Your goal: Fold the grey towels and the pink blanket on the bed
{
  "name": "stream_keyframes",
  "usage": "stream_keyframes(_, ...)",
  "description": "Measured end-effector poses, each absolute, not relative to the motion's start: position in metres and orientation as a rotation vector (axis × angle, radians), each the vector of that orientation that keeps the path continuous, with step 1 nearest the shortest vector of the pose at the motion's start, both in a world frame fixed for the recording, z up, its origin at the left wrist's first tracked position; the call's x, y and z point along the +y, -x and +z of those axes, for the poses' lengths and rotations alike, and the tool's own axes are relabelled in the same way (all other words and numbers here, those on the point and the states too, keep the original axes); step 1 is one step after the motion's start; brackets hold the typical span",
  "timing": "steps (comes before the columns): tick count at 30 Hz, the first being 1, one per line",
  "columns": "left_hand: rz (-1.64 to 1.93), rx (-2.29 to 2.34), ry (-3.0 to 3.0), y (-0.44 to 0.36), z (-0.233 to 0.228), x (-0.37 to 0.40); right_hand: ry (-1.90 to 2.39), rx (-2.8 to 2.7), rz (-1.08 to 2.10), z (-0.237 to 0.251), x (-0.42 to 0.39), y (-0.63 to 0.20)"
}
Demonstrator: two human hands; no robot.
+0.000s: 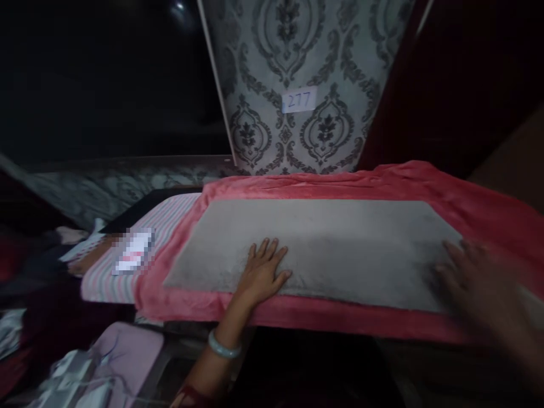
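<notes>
A flat grey piece of cloth or mat (pixel 340 243) lies spread on a pinkish-red fleece blanket (pixel 306 311). My left hand (pixel 264 269) rests palm down on the grey piece, left of its middle, with fingers spread. A pale bangle (pixel 224 344) circles that wrist. Over the right end of the grey piece is my right hand (pixel 476 277), blurred by motion, its fingers stretched out and apart. Whether it touches the cloth I cannot tell. Under the blanket's left end shows a striped padded board (pixel 110 286), like an ironing board.
A white, pixelated item (pixel 135 252) lies on the striped cover. Behind stands a patterned wall (pixel 289 56) with a paper label (pixel 300 100) reading 277. A dark screen (pixel 106 79) is at upper left. Below left are a pink panel (pixel 131 351) and cables.
</notes>
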State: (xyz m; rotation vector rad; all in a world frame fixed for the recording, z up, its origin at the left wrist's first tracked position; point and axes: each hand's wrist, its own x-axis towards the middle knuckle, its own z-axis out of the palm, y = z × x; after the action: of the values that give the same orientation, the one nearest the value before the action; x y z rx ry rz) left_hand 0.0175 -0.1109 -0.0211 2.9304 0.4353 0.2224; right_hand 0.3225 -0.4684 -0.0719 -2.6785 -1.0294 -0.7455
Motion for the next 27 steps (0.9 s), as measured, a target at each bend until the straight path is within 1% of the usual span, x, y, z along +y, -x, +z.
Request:
stream_keyframes(4,0.283,0.446,-2.874,-0.001,-0.008,-0.095,2.322,-1.413,-0.58,-0.061,-0.342,-0.256)
stream_keyframes(7,0.426,0.791,-2.855,0.029,0.005,-0.059,2.194,-1.659,-0.333,-0.048,-0.262,-0.204)
stream_keyframes(9,0.457,1.053,-2.819,0.052,0.01,-0.032,2.161,-1.779,-0.117,-0.031,-0.216,-0.172)
stream_keyframes(12,0.358,1.271,-2.797,0.076,0.006,-0.003,2.165,-1.859,0.162,-0.003,-0.157,-0.122)
stream_keyframes(15,0.267,1.315,-2.844,0.085,-0.006,0.007,2.093,-1.909,0.265,0.007,-0.113,-0.08)
stream_keyframes(18,0.25,1.327,-2.881,0.085,-0.015,0.007,2.048,-1.969,0.32,-0.005,-0.093,-0.061)
stream_keyframes(20,0.243,1.328,-2.882,0.085,-0.017,0.007,2.075,-1.968,0.327,-0.016,-0.096,-0.068)
stream_keyframes(24,0.256,1.322,-2.869,0.084,-0.015,0.009,2.349,-1.803,0.257,-0.028,-0.14,-0.126)
stream_keyframes(27,0.273,1.319,-2.865,0.083,-0.015,0.01,2.63,-1.577,0.174,-0.04,-0.206,-0.193)
